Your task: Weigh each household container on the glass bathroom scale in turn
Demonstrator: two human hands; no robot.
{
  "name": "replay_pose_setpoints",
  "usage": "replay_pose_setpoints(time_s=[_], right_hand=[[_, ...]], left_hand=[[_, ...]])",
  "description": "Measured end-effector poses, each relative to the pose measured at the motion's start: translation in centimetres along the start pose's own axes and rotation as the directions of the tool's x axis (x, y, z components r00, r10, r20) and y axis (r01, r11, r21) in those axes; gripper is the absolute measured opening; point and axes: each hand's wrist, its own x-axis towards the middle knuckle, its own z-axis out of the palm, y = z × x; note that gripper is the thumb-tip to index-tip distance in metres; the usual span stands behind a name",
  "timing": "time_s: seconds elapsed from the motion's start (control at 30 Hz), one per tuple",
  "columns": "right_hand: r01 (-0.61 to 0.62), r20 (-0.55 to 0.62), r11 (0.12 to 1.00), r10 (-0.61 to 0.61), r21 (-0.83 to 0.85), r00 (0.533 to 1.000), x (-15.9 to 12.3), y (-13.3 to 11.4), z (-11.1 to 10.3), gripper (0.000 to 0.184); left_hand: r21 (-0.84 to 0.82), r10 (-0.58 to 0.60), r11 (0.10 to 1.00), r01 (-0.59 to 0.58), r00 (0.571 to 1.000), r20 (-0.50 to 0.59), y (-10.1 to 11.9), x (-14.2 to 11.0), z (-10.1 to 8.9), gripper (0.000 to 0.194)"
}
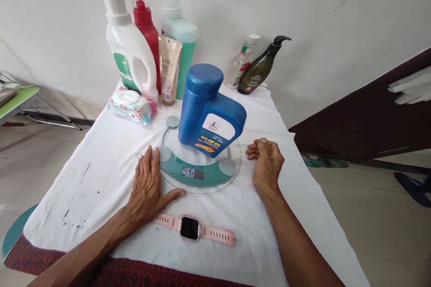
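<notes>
A blue plastic jug (208, 110) with a white label stands upright on a round glass scale (202, 175) whose display shows digits. My left hand (148, 186) lies flat and open on the white cloth, its fingers touching the scale's left rim. My right hand (266, 161) rests on the cloth just right of the scale, fingers curled into a loose fist with nothing visible in it. A pink smartwatch (193, 228) lies flat in front of the scale, near my left wrist.
Along the wall stand a white detergent jug (129, 51), a red bottle (148, 31), a beige tube (169, 69), a green bottle (182, 40), a clear bottle (240, 63) and a dark pump bottle (261, 69). A wipes pack (132, 105) lies left. The table cloth (101, 175) has dark marks.
</notes>
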Motion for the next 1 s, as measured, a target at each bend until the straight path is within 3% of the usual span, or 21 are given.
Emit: replay_pose_setpoints(time_s=[0.4, 0.5, 0.57, 0.63, 0.73, 0.87, 1.0], right_hand=[[0.011, 0.036, 0.999, -0.010, -0.041, 0.999, -0.1, -0.1, -0.1, 0.049], [0.048, 0.053, 0.999, -0.047, -0.014, 0.997, -0.8, -2.1, 0.0, 0.049], [0.143, 0.131, 0.990, -0.144, 0.013, 0.981, -1.6, -4.5, 0.5, 0.049], [0.241, 0.263, 0.969, -0.246, 0.053, 0.933, -2.5, -7.2, 1.6, 0.057], [0.246, 0.404, 0.968, -0.246, 0.052, 0.881, -3.6, -10.3, 3.9, 0.071], [0.211, 0.329, 0.974, -0.175, -0.079, 0.928, -4.0, -11.8, 6.3, 0.058], [0.182, 0.306, 0.982, -0.156, -0.057, 0.939, -3.7, -11.8, 6.9, 0.054]], left_hand=[[-0.012, -0.005, 1.000, 0.005, 1.000, 0.016, 0.1, 0.0, -0.3, 0.121], [-0.013, -0.003, 1.000, 0.003, 1.000, 0.017, 0.2, -0.1, -0.2, 0.121], [-0.006, 0.000, 1.000, 0.000, 1.000, 0.014, 0.2, -0.1, -0.1, 0.121], [0.002, 0.006, 1.000, -0.006, 1.000, 0.005, 0.2, 0.0, -0.1, 0.122], [0.013, 0.018, 1.000, -0.017, 1.000, -0.009, 0.1, 0.0, -0.1, 0.122], [0.007, 0.054, 0.999, -0.054, 0.998, -0.034, -0.2, -0.3, 0.0, 0.121], [-0.005, 0.114, 0.993, -0.116, 0.986, -0.120, 0.1, -0.5, -0.8, 0.120]])
